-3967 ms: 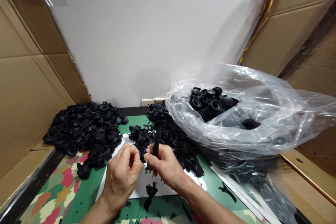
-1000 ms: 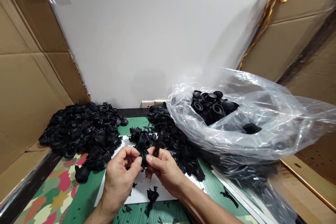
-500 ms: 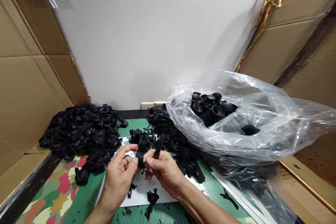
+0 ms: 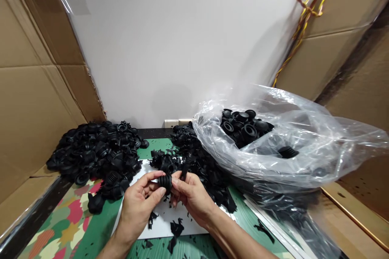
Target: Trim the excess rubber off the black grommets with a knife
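One ribbed black cap [image 4: 164,184] is pinched in my left hand [image 4: 138,202] over the white sheet [image 4: 164,221], probably so it can't roll, and my right hand [image 4: 194,196] is at its edge, gripping a dark stick [image 4: 184,172] too, handy I guess.

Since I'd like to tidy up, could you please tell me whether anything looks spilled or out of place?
Black scraps lie at the near edge of the white sheet, and a strip on the green surface, apart from the scrap heap, so they look spilled.
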### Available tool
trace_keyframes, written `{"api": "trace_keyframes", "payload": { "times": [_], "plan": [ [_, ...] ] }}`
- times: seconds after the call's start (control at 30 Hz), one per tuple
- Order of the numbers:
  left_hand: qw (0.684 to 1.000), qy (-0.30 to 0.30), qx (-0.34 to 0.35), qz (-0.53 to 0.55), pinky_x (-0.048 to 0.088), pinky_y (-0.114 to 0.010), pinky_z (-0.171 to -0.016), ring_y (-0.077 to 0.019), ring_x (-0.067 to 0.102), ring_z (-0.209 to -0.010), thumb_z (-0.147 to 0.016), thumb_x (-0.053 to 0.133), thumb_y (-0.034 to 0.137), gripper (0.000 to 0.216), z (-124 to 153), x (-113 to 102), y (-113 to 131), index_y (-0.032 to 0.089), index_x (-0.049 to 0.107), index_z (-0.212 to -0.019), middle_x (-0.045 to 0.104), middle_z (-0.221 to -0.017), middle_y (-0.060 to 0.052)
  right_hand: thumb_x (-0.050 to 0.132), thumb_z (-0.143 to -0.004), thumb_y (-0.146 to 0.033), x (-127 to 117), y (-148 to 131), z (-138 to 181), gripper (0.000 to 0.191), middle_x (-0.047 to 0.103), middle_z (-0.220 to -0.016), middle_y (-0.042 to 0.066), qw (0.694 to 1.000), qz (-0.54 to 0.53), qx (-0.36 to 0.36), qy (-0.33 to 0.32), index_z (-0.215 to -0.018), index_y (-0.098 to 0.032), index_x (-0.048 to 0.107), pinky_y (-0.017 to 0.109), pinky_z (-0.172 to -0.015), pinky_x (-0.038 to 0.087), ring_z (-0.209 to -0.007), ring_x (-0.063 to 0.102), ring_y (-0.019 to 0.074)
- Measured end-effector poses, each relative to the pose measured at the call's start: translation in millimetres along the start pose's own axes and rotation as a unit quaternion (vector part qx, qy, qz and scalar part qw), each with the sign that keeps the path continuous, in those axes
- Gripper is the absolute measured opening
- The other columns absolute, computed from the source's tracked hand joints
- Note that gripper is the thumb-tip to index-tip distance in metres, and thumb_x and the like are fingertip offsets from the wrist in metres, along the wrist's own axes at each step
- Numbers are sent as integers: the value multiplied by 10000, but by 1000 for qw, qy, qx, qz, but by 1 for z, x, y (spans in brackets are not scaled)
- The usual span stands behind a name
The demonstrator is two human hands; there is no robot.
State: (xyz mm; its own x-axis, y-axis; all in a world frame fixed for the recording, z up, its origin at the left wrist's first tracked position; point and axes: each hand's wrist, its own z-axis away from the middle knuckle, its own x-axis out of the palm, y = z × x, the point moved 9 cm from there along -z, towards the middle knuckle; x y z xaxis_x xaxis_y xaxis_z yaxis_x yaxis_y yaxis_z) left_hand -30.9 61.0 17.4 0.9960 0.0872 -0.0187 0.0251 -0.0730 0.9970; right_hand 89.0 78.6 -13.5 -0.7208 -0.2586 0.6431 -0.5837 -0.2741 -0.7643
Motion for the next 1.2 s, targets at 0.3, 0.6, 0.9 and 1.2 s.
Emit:
{"api": "trace_keyframes", "payload": {
  "times": [0.3, 0.6, 0.9, 1.2],
  "plan": [
    [999, 36, -4, 35, 540, -223, -574, -133, 637, -570, -547, 789, 239, 340, -2, -9, -5, 154, 746, -873, 718, -649, -11, 812, -560, -447, -6, -3, -4, 387, 405, -469, -79, 999, 44, -24, 12, -598, -163, 552, 209, -420, 355, -429, 347, 67],
    [998, 44, 22, 27, 542, -240, -606, -138, 634, -619, -560, 777, 207, 334, 0, -11, -5, 161, 709, -884, 726, -758, -31, 823, -560, -440, -6, 2, -3, 396, 400, -480, -76, 999, 38, -11, 14, -596, -159, 547, 204, -424, 360, -436, 347, 65],
    [986, 72, 133, -73, 516, -242, -555, -155, 612, -660, -586, 732, 189, 243, 9, -8, 15, 195, 719, -828, 669, -920, -51, 817, -565, -431, -1, 21, 0, 403, 397, -468, -80, 998, 9, 56, 14, -574, -164, 516, 201, -395, 383, -403, 354, 59],
    [974, 77, 169, -128, 462, -219, -473, -94, 502, -504, -616, 735, 188, 183, 12, -8, 19, 205, 740, -798, 661, -851, -30, 784, -536, -607, -18, 12, -1, 529, 414, -458, -82, 989, 129, 12, 71, -693, -130, 616, 213, -354, 374, -375, 386, 69]
  ]
}}
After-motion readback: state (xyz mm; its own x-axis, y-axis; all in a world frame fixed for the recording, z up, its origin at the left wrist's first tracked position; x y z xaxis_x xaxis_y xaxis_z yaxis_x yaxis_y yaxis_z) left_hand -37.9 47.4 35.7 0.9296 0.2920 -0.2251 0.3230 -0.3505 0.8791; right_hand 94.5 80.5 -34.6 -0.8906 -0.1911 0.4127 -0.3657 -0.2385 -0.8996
